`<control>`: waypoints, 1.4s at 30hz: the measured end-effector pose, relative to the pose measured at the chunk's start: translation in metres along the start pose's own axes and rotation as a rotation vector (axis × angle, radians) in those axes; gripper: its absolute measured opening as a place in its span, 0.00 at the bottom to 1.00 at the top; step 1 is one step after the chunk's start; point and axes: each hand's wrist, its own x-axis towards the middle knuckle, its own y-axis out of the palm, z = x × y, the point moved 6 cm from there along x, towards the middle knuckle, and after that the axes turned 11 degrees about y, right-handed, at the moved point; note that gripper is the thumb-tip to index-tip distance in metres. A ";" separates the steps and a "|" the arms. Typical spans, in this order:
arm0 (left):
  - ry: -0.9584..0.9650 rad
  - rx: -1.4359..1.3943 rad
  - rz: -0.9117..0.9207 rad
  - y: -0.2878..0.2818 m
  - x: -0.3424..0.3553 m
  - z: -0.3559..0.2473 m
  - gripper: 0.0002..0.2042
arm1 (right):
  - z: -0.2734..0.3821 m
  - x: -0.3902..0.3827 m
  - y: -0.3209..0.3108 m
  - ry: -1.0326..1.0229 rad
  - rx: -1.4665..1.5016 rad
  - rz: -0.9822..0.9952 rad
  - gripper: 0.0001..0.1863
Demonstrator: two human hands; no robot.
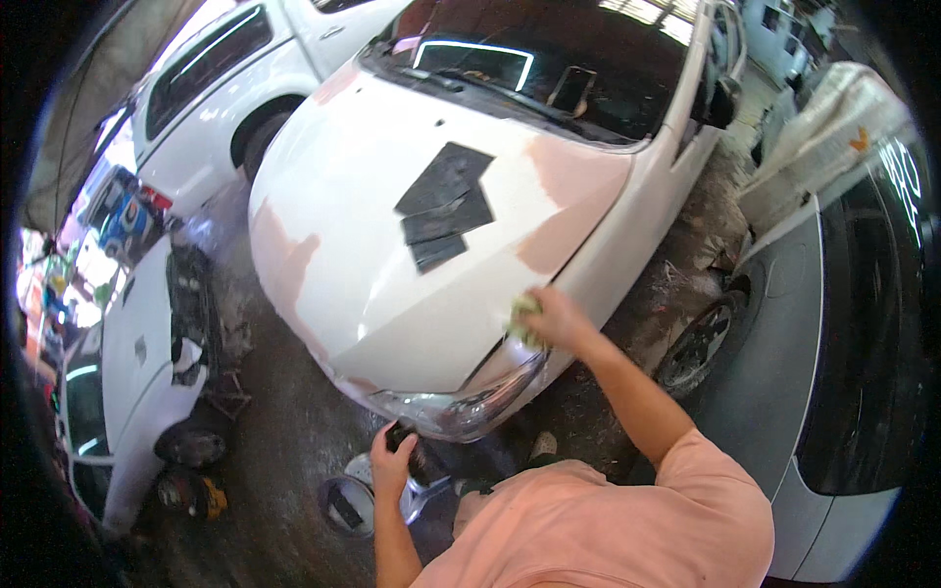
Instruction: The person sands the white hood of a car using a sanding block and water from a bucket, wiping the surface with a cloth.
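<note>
A white car's bonnet (pixel 392 323) with pinkish-beige patches fills the middle of the view. At its near right corner, just above the headlight (pixel 470 402), my right hand (pixel 559 318) is closed around a crumpled yellow-green cloth or sponge (pixel 525 321) pressed to the paintwork. My left hand (pixel 392 461) hangs in front of the bumper, below the headlight. Its fingers grip a small black object (pixel 398 434) whose kind I cannot make out. Several overlapping dark sheets (pixel 446 206) lie flat in the centre of the bonnet.
On the floor by my left forearm stands a round basin (pixel 327 498) with a dark block in it. Close on the right is a grey vehicle (pixel 784 392). Another white car (pixel 137 333), with its front stripped, is at left; a white vehicle (pixel 216 88) stands behind.
</note>
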 end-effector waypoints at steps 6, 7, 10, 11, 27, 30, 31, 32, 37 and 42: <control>0.153 -0.269 0.277 0.143 0.112 -0.160 0.22 | 0.037 0.092 -0.175 -0.007 -0.013 -0.618 0.27; 0.183 -0.259 0.306 0.161 0.125 -0.181 0.21 | 0.041 0.107 -0.197 -0.004 0.043 -0.634 0.30; 0.219 -0.304 0.354 0.221 0.164 -0.225 0.21 | 0.011 0.136 -0.217 -0.201 0.036 -0.860 0.33; 0.245 -0.297 0.363 0.248 0.174 -0.239 0.21 | -0.004 0.128 -0.229 -0.295 -0.001 -0.980 0.34; 1.102 0.501 0.256 0.367 0.237 -0.261 0.22 | -0.049 0.018 -0.176 -0.467 -0.037 -0.975 0.29; 1.093 0.482 0.202 0.357 0.232 -0.245 0.22 | -0.028 0.031 -0.184 -0.462 -0.123 -0.929 0.29; 1.100 0.477 0.189 0.354 0.235 -0.243 0.22 | -0.015 0.041 -0.185 -0.442 -0.148 -0.874 0.29; 1.104 0.475 0.176 0.349 0.238 -0.239 0.23 | -0.002 0.052 -0.183 -0.423 -0.170 -0.815 0.29; 1.131 0.469 0.107 0.377 0.238 -0.238 0.23 | 0.020 0.134 -0.204 -0.397 -0.576 -0.724 0.41; 1.111 0.428 0.143 0.368 0.242 -0.252 0.21 | 0.027 0.181 -0.206 -0.494 -0.822 -0.604 0.45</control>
